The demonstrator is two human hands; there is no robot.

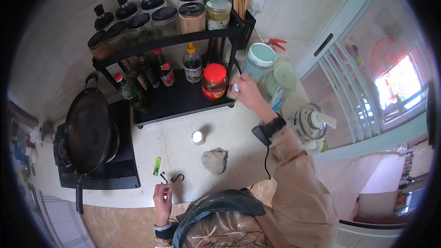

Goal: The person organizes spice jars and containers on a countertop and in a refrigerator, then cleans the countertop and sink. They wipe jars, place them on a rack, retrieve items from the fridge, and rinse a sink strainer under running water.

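My right hand (247,92) is closed around a small object with a whitish top (235,87), mostly covered by the fingers and blurred. It is beside the red-lidded glass jar (214,82) at the right end of the black rack. My left hand (162,200) hangs at the counter's front edge, fingers curled, fingertips close to a black S-shaped hook (164,177); whether they touch it I cannot tell. A second black hook (178,178) and a green lighter-like item (157,166) lie nearby. Farther in are a small white-topped container (197,137) and a crumpled beige cloth (215,161).
A two-tier black rack (165,114) carries jars and sauce bottles. On the left, a wok (90,131) sits over a black cooktop (124,175), handle past the counter edge. To the right are a lidded blue bucket (260,57), a green lidded container (283,79) and a glass kettle (310,122).
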